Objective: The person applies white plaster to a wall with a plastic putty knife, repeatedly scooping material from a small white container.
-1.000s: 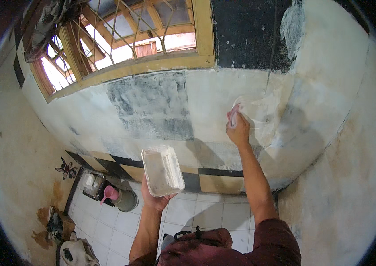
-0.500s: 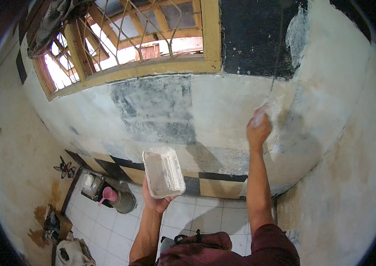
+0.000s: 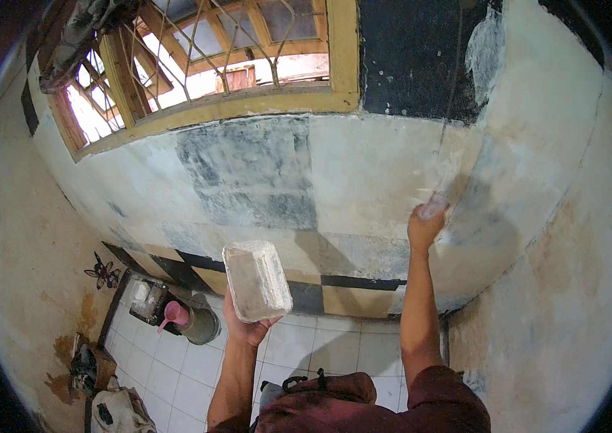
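My left hand (image 3: pixel 248 330) is closed on a rectangular plastic tub (image 3: pixel 247 280), holding it from below and tilted toward me. White putty (image 3: pixel 271 280) coats its rim and right inner side. At the right, my right hand (image 3: pixel 425 229) grips a flat, translucent pinkish scraper (image 3: pixel 434 206) against the wall (image 3: pixel 364 169); its exact shape is unclear. Fresh pale putty streaks show just above the scraper. The wall is whitish, with a dark, thinly coated patch (image 3: pixel 248 173) left of my right hand.
A yellow-framed window (image 3: pixel 241 107) with a metal grille is at the upper left. On the tiled floor (image 3: pixel 291 348) stand a dark bucket (image 3: pixel 201 328) with a pink dipper (image 3: pixel 175 314) and a dark box (image 3: pixel 149 302). A side wall (image 3: pixel 573 310) rises at the right.
My right hand has moved down and slightly right along the wall with the scraper; putty streaks show there now. The tub in my left hand has shifted slightly left.
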`<state>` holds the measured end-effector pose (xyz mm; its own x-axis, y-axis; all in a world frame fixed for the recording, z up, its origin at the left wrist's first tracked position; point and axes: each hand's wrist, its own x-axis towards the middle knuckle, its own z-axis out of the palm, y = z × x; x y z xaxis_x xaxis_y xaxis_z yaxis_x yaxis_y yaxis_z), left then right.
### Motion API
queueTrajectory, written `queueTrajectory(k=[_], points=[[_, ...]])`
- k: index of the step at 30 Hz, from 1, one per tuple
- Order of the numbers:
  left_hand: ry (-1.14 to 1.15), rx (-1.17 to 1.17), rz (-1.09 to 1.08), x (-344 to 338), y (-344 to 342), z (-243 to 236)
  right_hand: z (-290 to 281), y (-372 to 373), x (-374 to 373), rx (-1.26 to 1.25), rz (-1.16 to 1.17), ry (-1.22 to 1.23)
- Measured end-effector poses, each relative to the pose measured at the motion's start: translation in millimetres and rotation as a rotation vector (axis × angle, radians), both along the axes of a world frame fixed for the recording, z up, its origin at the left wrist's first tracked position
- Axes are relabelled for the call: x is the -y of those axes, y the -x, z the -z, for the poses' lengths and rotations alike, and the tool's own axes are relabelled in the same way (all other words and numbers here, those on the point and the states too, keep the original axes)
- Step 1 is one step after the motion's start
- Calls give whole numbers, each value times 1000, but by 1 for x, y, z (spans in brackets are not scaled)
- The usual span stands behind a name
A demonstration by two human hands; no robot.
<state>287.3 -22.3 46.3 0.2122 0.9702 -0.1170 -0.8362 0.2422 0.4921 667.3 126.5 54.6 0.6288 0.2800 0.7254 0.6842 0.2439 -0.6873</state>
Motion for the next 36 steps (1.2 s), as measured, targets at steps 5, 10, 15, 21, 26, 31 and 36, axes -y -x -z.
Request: queueTrajectory(k=[5, 10, 15, 21, 26, 31, 36], points=[[10, -32, 14, 0, -3, -2, 44, 35, -16, 250, -221, 234], [4, 31, -7, 4, 3, -3, 84, 23, -7, -32, 54, 109], [32, -9, -15, 1, 2, -2, 76, 10, -32, -202, 69, 86], [1, 7, 15, -1, 0, 1, 5, 38, -18, -247, -232, -239], [67, -29, -57, 3, -4, -5, -19, 11, -22, 403, 17, 335], [-8, 29, 16, -4, 3, 4, 61, 8, -18, 781, -212, 525], [11, 0, -3, -2, 3, 3, 28, -3, 15, 375, -140, 181]])
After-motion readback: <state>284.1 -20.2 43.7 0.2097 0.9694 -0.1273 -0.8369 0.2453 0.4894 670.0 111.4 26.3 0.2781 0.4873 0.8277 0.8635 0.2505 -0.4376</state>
